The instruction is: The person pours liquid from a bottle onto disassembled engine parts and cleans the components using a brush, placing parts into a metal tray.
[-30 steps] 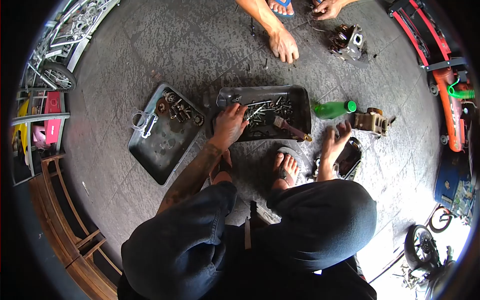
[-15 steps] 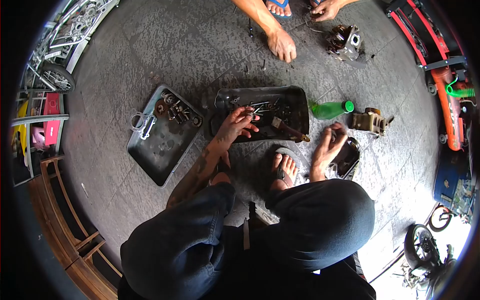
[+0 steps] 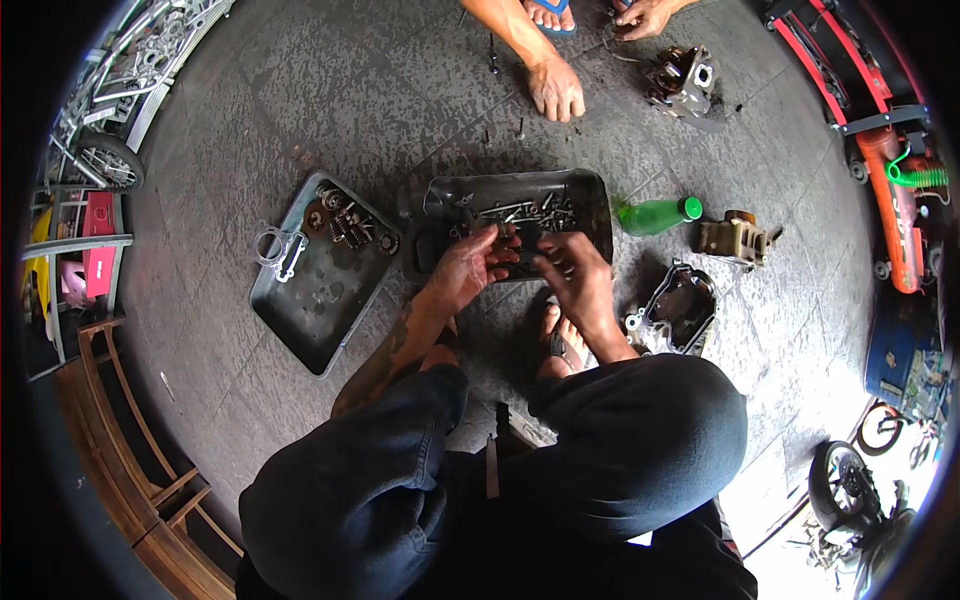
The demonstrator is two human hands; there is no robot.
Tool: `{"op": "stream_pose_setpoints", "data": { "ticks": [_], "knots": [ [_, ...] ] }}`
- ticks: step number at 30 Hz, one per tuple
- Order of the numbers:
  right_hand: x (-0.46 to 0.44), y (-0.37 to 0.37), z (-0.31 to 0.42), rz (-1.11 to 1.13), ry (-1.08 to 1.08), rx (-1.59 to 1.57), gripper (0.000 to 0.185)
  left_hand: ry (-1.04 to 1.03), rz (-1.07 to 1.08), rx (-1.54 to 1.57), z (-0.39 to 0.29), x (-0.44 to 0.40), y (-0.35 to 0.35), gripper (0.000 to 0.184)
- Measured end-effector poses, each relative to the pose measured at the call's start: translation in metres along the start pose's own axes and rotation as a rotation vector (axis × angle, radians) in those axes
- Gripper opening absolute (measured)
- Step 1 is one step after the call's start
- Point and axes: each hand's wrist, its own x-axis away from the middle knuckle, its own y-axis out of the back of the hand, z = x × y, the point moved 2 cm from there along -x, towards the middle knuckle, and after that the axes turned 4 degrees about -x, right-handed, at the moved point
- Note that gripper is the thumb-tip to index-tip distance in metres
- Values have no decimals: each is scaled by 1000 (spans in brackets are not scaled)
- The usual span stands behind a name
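Over the front left part of the black tray [image 3: 437, 195], my left hand [image 3: 470, 270] is turned palm up with its fingers curled around something small that I cannot make out. My right hand [image 3: 580, 278] hangs over the tray's front right, fingers bent towards the left hand; whether it holds anything is hidden. The two hands are close but apart. Bolts and small metal parts [image 3: 550, 212] lie in the tray behind them. The brush seen earlier is hidden by my right hand.
A second tray [image 3: 322, 310] with springs [image 3: 350, 231] stands left. On the right are a green bottle [image 3: 655, 216], a metal block [image 3: 735, 240] and a metal cover [image 3: 682, 306]. A co-worker's hand [image 3: 556, 90] rests on the floor beyond, near an engine part [image 3: 682, 82].
My right hand has moved left from beside the metal cover to over the tray. My left hand has lifted from the bolts and turned palm up. The view has shifted slightly.
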Motion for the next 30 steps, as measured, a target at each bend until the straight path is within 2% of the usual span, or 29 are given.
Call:
{"op": "stream_pose_setpoints", "data": {
  "ticks": [4, 6, 12, 22, 28, 30],
  "knots": [
    [-10, -18, -7, 43, 52, 55, 20, 9, 32, -24, 5, 7, -14, 33],
    [-10, -21, -13, 66, 20, 122, 25, -38, 0, -40, 6, 11, -25, 27],
    [-5, -20, -17, 9, -62, 80, 17, -11, -33, -70, 10, 8, -24, 15],
    [2, -20, -22, -6, -130, 28, 18, 8, -119, -131, 12, 10, -15, 15],
    [2, -19, -23, -49, -270, -101, 17, -90, -240, -189, 2, 13, -17, 17],
    [1, -17, -22, -97, -397, -173, 15, -142, -315, -194, 0, 12, -18, 19]
  ]
}}
